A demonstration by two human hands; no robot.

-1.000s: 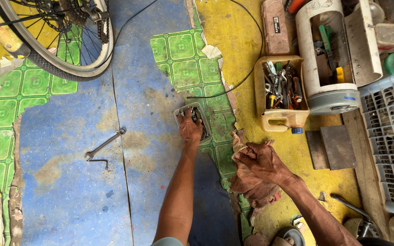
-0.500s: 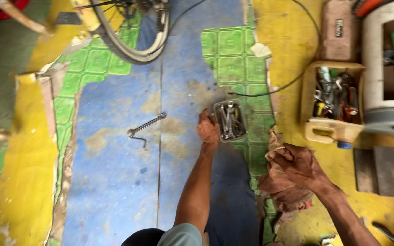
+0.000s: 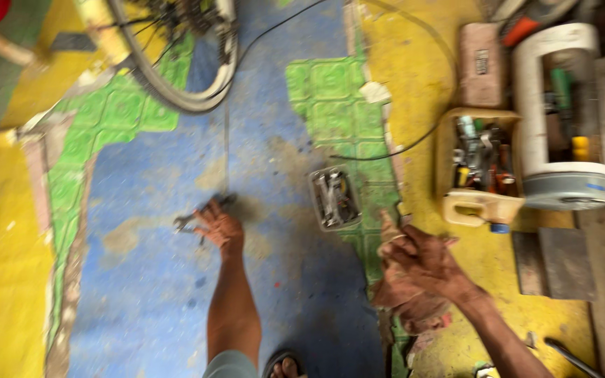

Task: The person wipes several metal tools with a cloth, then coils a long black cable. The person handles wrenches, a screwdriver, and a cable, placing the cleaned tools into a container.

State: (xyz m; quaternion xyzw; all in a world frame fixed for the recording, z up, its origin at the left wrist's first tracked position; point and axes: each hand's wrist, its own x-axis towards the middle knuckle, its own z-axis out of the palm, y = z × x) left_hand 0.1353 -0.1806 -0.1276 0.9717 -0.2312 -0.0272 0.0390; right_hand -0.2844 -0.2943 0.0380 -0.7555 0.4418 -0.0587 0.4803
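Hands are seen from above over a worn floor of blue, green and yellow paint [image 3: 141, 308]; the left hand [image 3: 217, 227] is stretched forward on a bare arm and its fingers are laid over a grey metal spanner [image 3: 192, 219] lying on the blue patch, though whether the fingers are closed round it cannot be told through the blur; the spanner's open end is seen poking out to the left of the knuckles. The right hand [image 3: 425, 255] is held lower right, curled round a crumpled brownish rag [image 3: 404, 297], at the edge where green paint gives way to yellow. A small shallow tray of metal bits [image 3: 335, 198] is set on the floor between the two hands, apart from both. A bicycle wheel with a pale tyre [image 3: 176, 91] is seen at the top; a thin black cable [image 3: 400, 148] is trailed past the tray; a cut-open tan plastic jug filled with tools [image 3: 481, 168] is placed at right, just beside a white cylindrical container [image 3: 561, 115]; a sandalled foot [image 3: 285, 365] is seen at the bottom edge.
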